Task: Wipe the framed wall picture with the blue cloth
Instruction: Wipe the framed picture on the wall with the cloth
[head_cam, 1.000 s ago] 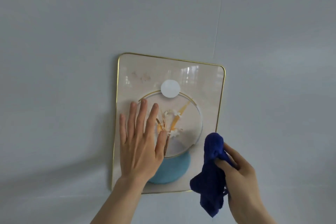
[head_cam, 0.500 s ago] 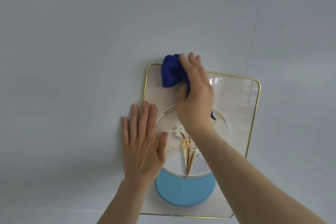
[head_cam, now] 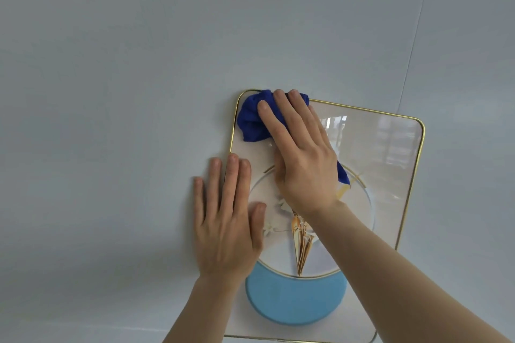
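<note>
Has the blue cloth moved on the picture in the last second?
Yes. The blue cloth went from beside the gold frame's lower right edge up to its top left corner, pressed there by the right hand.

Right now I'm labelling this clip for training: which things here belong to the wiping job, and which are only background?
Part of the job:
blue cloth
framed picture
right hand, pressing the cloth on the glass
left hand, flat across the frame's left edge

Background only:
wall

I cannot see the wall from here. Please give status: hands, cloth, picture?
Right hand pressing blue cloth on picture, top-left corner. Left hand flat across left frame edge. Nothing in the way.
</note>
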{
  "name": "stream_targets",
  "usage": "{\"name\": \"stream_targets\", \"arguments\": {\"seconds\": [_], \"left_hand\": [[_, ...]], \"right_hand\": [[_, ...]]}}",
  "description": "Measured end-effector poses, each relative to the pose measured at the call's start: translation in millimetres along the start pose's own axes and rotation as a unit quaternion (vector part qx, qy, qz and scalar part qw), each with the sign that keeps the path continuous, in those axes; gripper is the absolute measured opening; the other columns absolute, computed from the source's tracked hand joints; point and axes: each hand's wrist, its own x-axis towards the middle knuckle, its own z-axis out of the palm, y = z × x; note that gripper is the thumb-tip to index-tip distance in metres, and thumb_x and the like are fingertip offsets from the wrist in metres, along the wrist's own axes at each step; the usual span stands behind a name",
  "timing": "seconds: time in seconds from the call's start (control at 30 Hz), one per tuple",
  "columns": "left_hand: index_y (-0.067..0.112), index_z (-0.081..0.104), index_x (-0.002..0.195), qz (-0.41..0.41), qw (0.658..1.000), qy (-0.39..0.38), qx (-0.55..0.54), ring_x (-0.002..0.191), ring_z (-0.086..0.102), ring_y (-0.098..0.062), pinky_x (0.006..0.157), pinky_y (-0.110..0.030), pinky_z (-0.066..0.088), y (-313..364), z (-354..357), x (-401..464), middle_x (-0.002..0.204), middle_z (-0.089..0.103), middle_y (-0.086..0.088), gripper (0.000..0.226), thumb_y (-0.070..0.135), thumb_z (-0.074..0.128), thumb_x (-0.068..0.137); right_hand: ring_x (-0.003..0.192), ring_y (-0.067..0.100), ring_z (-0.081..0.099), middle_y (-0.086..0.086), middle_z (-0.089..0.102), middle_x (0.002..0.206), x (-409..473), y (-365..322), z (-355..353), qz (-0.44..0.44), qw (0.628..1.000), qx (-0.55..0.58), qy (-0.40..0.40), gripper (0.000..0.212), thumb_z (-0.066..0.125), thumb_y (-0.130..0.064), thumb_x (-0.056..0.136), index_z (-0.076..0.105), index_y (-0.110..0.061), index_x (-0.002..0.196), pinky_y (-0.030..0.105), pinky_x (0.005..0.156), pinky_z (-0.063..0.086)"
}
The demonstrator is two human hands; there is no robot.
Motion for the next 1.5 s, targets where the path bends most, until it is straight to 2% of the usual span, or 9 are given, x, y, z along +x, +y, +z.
{"name": "stream_targets", "arguments": {"seconds": [0.27,0.6,0.77,0.87,0.97,1.1,1.33,1.4,1.5], "left_hand": [[0.014,0.015,0.167,0.000,1.000,-0.006,-0.010,0.162,0.017,-0.029,0.131,-0.054,0.015,-0.7,-2.1,0.0,0.176,0.009,-0.004,0.064,0.042,0.020,0.110],[0.013,0.012,0.167,0.009,0.999,-0.011,-0.050,0.163,0.013,-0.026,0.133,-0.050,0.006,-4.8,-5.8,0.2,0.176,0.015,-0.007,0.066,0.044,0.014,0.109],[0.013,0.010,0.166,0.008,0.999,-0.009,-0.051,0.163,0.015,-0.026,0.133,-0.049,0.006,-4.3,-6.9,1.0,0.175,0.013,-0.006,0.066,0.045,0.015,0.109],[0.014,0.010,0.167,0.008,0.999,-0.006,-0.053,0.163,0.015,-0.027,0.132,-0.050,0.008,-4.6,-6.0,0.8,0.175,0.013,-0.006,0.068,0.049,0.017,0.109],[0.016,0.011,0.167,0.013,0.998,-0.003,-0.060,0.163,0.013,-0.026,0.132,-0.050,0.008,-4.6,-6.9,0.8,0.175,0.013,-0.004,0.071,0.054,0.019,0.108],[0.012,0.015,0.167,0.013,0.998,-0.005,-0.064,0.163,0.013,-0.028,0.132,-0.051,0.007,-4.7,-9.5,0.1,0.175,0.016,-0.007,0.077,0.060,0.023,0.106],[0.011,0.020,0.166,0.011,0.998,-0.007,-0.059,0.163,0.011,-0.026,0.132,-0.051,0.008,-4.0,-11.0,0.5,0.175,0.013,-0.006,0.076,0.058,0.021,0.107],[0.012,0.019,0.166,0.014,0.998,-0.005,-0.060,0.163,0.011,-0.026,0.132,-0.051,0.008,-4.5,-10.8,0.4,0.175,0.014,-0.006,0.075,0.057,0.020,0.107],[0.014,0.015,0.166,0.011,0.998,-0.005,-0.061,0.163,0.012,-0.026,0.132,-0.051,0.009,-4.4,-9.5,1.2,0.175,0.017,-0.007,0.072,0.053,0.019,0.106]], "right_hand": [[0.152,0.034,0.038,0.013,0.049,0.158,-8.1,-1.0,-9.0,-0.012,1.000,-0.002,-0.022,0.057,0.038,0.006,0.098,0.053,-0.011,0.150,0.054,0.122,0.035],[0.153,0.032,0.038,0.013,0.050,0.157,-47.5,-8.9,-7.1,0.017,1.000,0.011,-0.021,0.068,0.056,0.017,0.086,0.055,-0.012,0.147,0.055,0.121,0.037],[0.154,0.030,0.037,0.011,0.048,0.158,-63.0,-8.4,-9.8,0.008,0.999,0.006,-0.039,0.044,0.044,-0.004,0.106,0.055,-0.014,0.148,0.054,0.123,0.036],[0.153,0.031,0.037,0.010,0.047,0.159,-86.6,-9.4,-12.9,0.006,0.999,0.003,-0.053,0.043,0.053,-0.007,0.105,0.055,-0.014,0.147,0.054,0.123,0.037],[0.153,0.032,0.037,0.010,0.046,0.158,-113.4,-10.5,-17.9,0.006,0.997,0.013,-0.071,0.041,0.044,-0.008,0.108,0.054,-0.015,0.147,0.054,0.124,0.036],[0.154,0.030,0.035,0.009,0.046,0.160,-139.0,-15.3,-21.3,0.016,0.996,0.016,-0.087,0.046,0.038,-0.004,0.109,0.049,-0.020,0.150,0.053,0.125,0.034],[0.156,0.030,0.033,0.009,0.044,0.162,-146.1,-14.5,-20.4,0.018,0.995,0.012,-0.094,0.064,0.056,0.010,0.096,0.048,-0.020,0.153,0.051,0.127,0.031],[0.156,0.030,0.032,0.009,0.043,0.162,-149.1,-14.3,-21.3,0.019,0.995,0.008,-0.102,0.063,0.051,0.010,0.098,0.048,-0.020,0.153,0.051,0.126,0.032],[0.155,0.032,0.033,0.010,0.044,0.161,-165.2,-15.2,-27.8,0.016,0.992,-0.005,-0.123,0.059,0.029,0.007,0.103,0.049,-0.019,0.151,0.050,0.127,0.030]]}}
